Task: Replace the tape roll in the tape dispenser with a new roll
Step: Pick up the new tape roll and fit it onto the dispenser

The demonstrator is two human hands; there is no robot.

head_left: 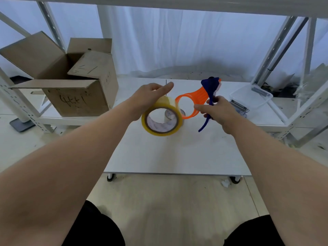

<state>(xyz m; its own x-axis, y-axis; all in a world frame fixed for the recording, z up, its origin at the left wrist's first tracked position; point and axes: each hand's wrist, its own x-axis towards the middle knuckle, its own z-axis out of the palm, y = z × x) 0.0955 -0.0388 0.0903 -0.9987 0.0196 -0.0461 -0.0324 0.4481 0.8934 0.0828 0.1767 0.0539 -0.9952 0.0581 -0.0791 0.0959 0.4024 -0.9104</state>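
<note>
My left hand [149,96] grips a full roll of clear yellowish tape [162,119] from above, holding it over the low white table [177,153] with its hollow core facing me. My right hand [215,110] is closed on the tape dispenser [200,98], which has an orange ring-shaped hub and a dark blue handle and blade end. The orange ring is bare and sits just right of the roll, almost touching it. Behind the roll, a small cardboard core [169,114] stands on the table, partly hidden.
An open cardboard box [71,82] sits on a low shelf at the left. A clear plastic tray [252,96] lies at the back right. White metal rack posts [276,50] frame both sides. White curtains hang behind. My knees are at the bottom edge.
</note>
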